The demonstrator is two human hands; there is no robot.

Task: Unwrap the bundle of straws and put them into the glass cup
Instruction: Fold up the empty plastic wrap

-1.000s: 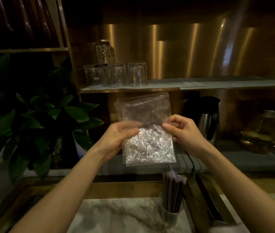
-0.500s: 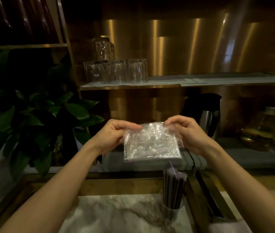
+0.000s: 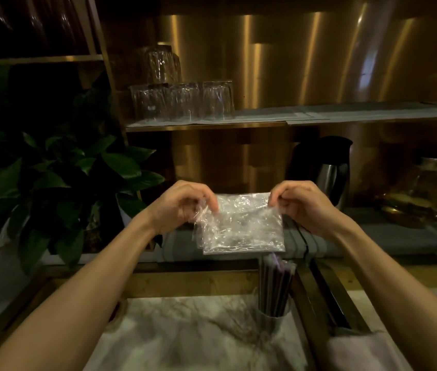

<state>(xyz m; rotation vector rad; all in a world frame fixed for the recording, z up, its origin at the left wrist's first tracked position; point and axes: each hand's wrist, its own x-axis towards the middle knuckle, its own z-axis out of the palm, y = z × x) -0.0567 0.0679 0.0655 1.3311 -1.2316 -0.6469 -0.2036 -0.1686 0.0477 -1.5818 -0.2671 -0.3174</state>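
Observation:
A clear, crinkled plastic wrapper point(image 3: 241, 226), folded into a small rectangle, hangs in the air between my two hands. My left hand point(image 3: 182, 204) pinches its upper left corner and my right hand point(image 3: 300, 204) pinches its upper right corner. Below the wrapper, a glass cup point(image 3: 271, 321) stands on the marble counter point(image 3: 174, 336) with a bunch of dark straws point(image 3: 275, 285) upright in it. Neither hand touches the cup or the straws.
Upturned glasses point(image 3: 182, 103) are stacked on a shelf point(image 3: 319, 117) behind. A leafy plant point(image 3: 51, 183) fills the left. A metal kettle point(image 3: 329, 170) and glass jars point(image 3: 431, 194) stand at the right. A pale cloth point(image 3: 359, 352) lies at the lower right.
The wrapper was a taller sheet a second ago; its upper part has been folded down into a shorter rectangle. Both hands have slid to its top corners and moved slightly apart.

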